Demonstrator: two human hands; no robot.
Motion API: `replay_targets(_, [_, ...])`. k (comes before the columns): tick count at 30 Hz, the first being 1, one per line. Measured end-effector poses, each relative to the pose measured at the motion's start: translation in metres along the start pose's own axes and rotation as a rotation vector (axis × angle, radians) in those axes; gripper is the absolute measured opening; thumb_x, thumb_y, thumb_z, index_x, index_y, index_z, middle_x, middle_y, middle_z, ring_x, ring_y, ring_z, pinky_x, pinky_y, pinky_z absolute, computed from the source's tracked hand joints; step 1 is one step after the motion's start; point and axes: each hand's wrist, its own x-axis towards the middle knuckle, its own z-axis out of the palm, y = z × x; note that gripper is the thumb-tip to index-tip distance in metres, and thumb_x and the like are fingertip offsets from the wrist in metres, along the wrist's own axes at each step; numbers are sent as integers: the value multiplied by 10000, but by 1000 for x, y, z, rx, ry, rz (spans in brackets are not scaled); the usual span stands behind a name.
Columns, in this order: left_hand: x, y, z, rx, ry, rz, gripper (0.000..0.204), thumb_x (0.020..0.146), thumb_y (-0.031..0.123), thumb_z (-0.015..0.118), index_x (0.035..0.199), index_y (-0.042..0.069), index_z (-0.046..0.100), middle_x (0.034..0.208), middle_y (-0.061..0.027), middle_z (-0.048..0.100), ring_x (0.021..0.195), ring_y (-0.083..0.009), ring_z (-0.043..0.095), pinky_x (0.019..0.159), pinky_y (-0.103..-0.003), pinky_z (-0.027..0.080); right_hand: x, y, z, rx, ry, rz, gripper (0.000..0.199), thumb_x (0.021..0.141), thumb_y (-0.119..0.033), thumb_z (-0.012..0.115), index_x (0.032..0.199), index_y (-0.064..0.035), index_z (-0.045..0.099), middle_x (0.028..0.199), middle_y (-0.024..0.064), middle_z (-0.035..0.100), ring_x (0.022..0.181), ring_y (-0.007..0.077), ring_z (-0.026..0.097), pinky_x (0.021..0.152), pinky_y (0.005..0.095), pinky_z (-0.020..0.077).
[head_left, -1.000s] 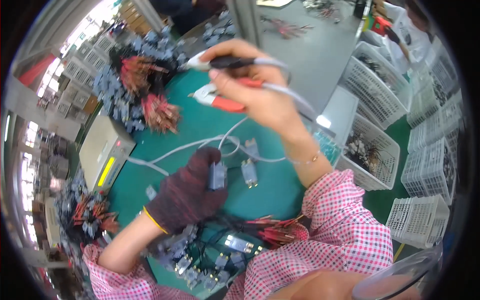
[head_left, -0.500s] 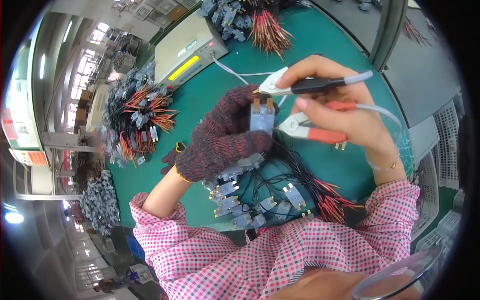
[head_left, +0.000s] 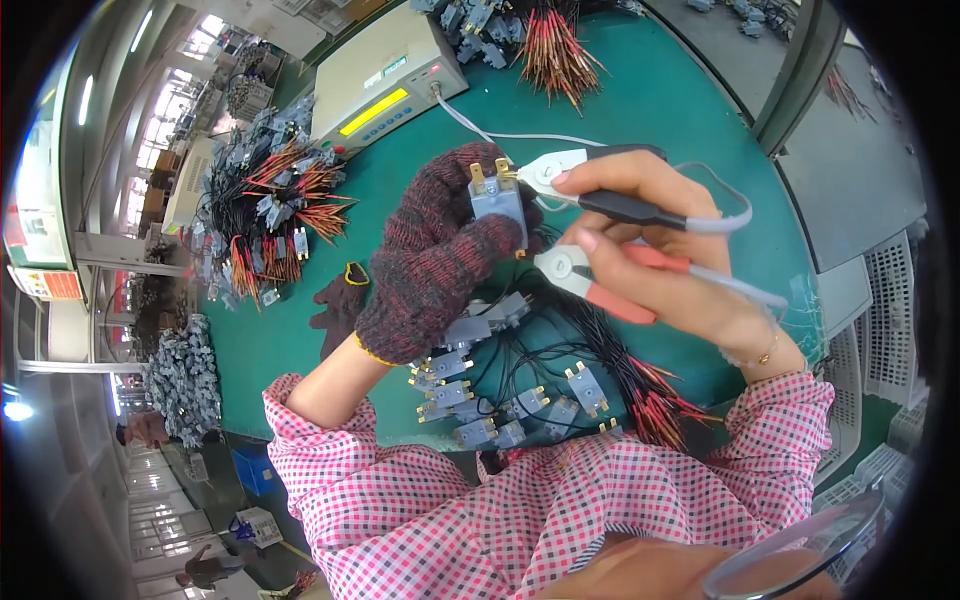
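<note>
My left hand [head_left: 432,245], in a dark red-black knitted glove, is closed around a small blue-grey switch block [head_left: 497,208], whose brass terminals point up. Bare, my right hand [head_left: 660,235] grips two test clips with white jaws. The tip of the black-handled test clip [head_left: 548,172] meets a terminal at the top of the block. Lower down, the red-handled test clip [head_left: 566,266] has its tip close to a small brass piece under the block. Whether that tip touches is too small to tell.
A beige test meter [head_left: 385,75] with a lit yellow display stands behind, on the green tabletop [head_left: 600,120]. Wired blocks lie in a left pile [head_left: 270,215]. More blocks [head_left: 475,400] and black leads with red ends [head_left: 650,390] lie in front. Another dark glove [head_left: 342,305] rests at left.
My left hand has shifted the block a little left and tilted it. The black clip's tip has come from above the terminals to the side of one. The red clip has moved slightly left.
</note>
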Motion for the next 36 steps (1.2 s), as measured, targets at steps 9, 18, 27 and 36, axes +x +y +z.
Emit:
replay_targets(9, [-3,-6,9,14,28,70,659,818,-14,638,1372,52,289,1159,-133,538,1041,-188,559,895,-314,476,-1,0,2,-510,62,-343,281,800,18,615,1074,-42,612,825,49,596,754,120,601,658,236,454])
replay_targets(18, [-1,-2,13,43,-8,32,658,808,-8,660,1357,68,305,1173,-127,535,1079,-181,540,918,-320,466,-2,-4,0,-651,129,-412,272,753,28,625,1014,-48,632,844,70,593,705,163,588,632,265,450])
replay_targets(27, [0,-3,12,32,21,22,589,836,11,644,1334,33,331,1202,-149,533,1080,-198,549,917,-329,472,6,13,2,-41,53,-193,182,864,2,566,1043,13,595,975,80,603,831,127,634,733,242,503])
replay_targets(36, [3,-7,12,-64,26,-3,572,833,14,648,1319,30,347,1171,-159,552,1061,-207,562,897,-330,482,8,7,-11,-41,59,-216,219,843,11,578,1060,32,561,997,101,601,840,159,647,755,249,513])
